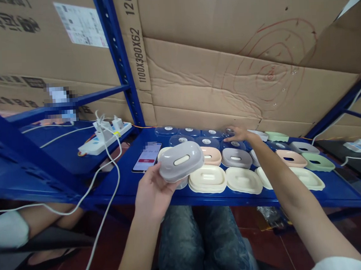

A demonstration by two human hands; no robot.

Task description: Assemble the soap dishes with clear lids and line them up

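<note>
My left hand [154, 188] holds up a grey oval soap box [172, 161] with a cream piece showing through its slot. My right hand [241, 134] reaches to the back row, thumb and fingers around the end of a clear lid [228, 131]. More clear oval lids [207, 142] with round white stickers lie beside it. Nearer stand a peach slotted tray [212, 155] and a grey slotted tray [236, 158]. Cream oval trays [243, 180] line the front edge, partly hidden by my right forearm.
A phone [147, 157] lies at the left on the blue shelf [122, 182]. A power strip [105, 139] with plugs and hanging white cables is farther left. Blue uprights [118, 53] and a cardboard wall [195, 77] bound the shelf. Another person's arm [48, 218] is at lower left.
</note>
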